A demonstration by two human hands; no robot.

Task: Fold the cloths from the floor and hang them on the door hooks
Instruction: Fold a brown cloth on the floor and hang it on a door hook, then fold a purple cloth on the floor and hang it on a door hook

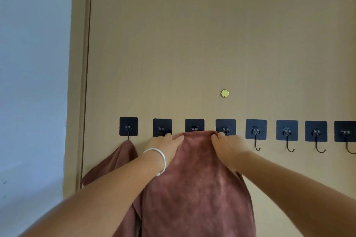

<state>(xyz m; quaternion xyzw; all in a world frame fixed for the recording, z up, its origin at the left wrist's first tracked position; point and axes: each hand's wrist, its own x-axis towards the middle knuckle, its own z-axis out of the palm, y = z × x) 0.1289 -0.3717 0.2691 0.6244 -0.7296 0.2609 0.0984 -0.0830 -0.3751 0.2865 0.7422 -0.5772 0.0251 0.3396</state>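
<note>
Nearest, two bare forearms reach up and in from the lower corners. The left wrist wears a silver bangle (160, 159).

Between the arms hangs a brown cloth (194, 188), broad and soft-napped, falling out of view at the bottom edge. Its top edge is raised against the door, bunched right under the third hook (194, 126) from the left, covering that hook's lower part, so I cannot tell whether the cloth is caught on it.

The left hand (165, 147) grips the cloth's upper left corner, fingers curled over the fabric with the thumb lying along the top. The right hand (228, 147) does the same at the upper right corner, fingers pinching the edge just below the fourth hook (225, 128).

To the left, a second brown cloth (117, 161) hangs from the first hook (128, 127), draping down and partly hidden behind the left forearm.

Behind it all stands the tan door (192, 44), with a row of black square adhesive hooks running across it. The four hooks to the right of the hands are bare, their curved prongs showing. A small brass disc (224, 93) sits on the door above the fourth hook. At far left is a pale wall (32, 63) beside the door frame.
</note>
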